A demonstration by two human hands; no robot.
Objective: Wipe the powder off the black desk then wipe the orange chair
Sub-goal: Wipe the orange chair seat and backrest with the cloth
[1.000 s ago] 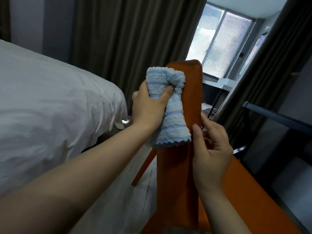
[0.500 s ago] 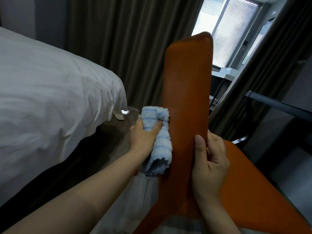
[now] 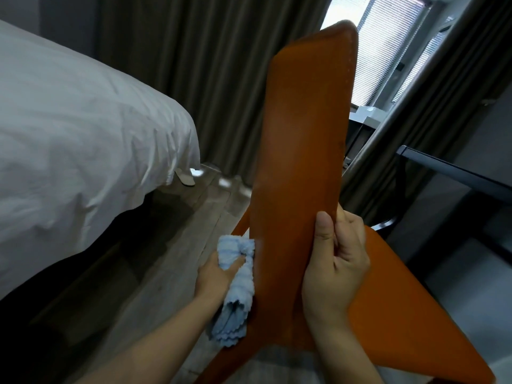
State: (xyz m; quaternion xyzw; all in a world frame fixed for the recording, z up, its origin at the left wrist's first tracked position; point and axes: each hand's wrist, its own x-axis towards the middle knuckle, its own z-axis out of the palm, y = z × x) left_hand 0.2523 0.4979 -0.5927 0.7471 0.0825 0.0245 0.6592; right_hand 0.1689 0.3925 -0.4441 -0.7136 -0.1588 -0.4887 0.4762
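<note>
Orange chair [image 3: 299, 162] mid-room, backrest tall and narrow, seat running off lower right. Backrest's left edge faces a strip of wooden floor [image 3: 177, 245], bounded by the white bed [image 3: 69, 134]. Its right edge stands near the black desk [image 3: 454, 173] and a curtain [image 3: 410, 151]. Left hand [image 3: 216, 275] reaches low and grips a bunched blue cloth [image 3: 238, 286] against the backrest's lower left edge. Right hand [image 3: 332, 267] clasps the right edge, thumb flat on the front, fingers curled behind.
</note>
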